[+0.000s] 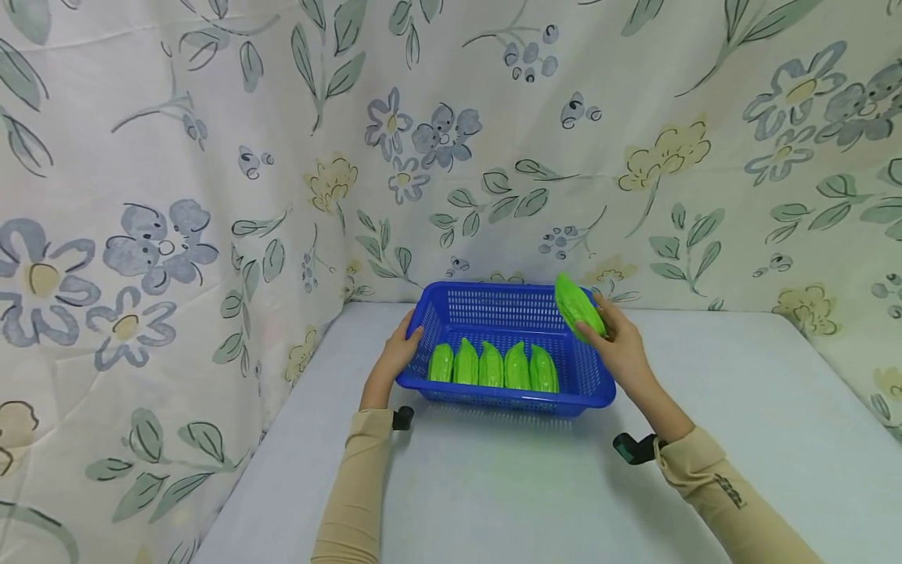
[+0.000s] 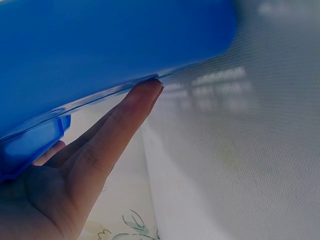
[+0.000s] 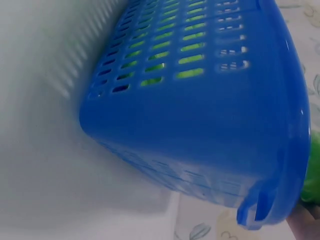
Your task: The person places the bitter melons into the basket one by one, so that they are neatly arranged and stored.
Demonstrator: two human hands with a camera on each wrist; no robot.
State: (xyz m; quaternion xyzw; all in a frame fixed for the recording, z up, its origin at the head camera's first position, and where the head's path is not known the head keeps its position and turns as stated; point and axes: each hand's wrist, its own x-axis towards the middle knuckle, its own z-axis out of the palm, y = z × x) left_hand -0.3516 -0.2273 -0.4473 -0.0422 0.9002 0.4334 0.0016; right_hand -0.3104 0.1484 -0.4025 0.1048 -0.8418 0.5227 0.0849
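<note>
A blue plastic basket [image 1: 493, 403] with slotted walls stands in front of me. Several glossy green bitter melons [image 1: 491, 365], ridged and pointed at one end, stand side by side in a row along its near side. My left hand [image 1: 397, 354] holds the basket's left end, its thumb over the rim; the left wrist view shows fingers [image 2: 117, 127] stretched along the outer wall. Over the basket's right end, my right hand [image 1: 623, 348] grips another bitter melon [image 1: 574, 304] between thumb and fingers, tip up. In the right wrist view, this melon [image 3: 313, 172] shows partly behind the rim.
The basket rests on a white table [image 1: 507, 478] near its back edge. A floral curtain [image 1: 493, 157] hangs close behind the basket and along the left side. Small dark wrist devices [image 1: 634, 448] stick out beside both sleeves.
</note>
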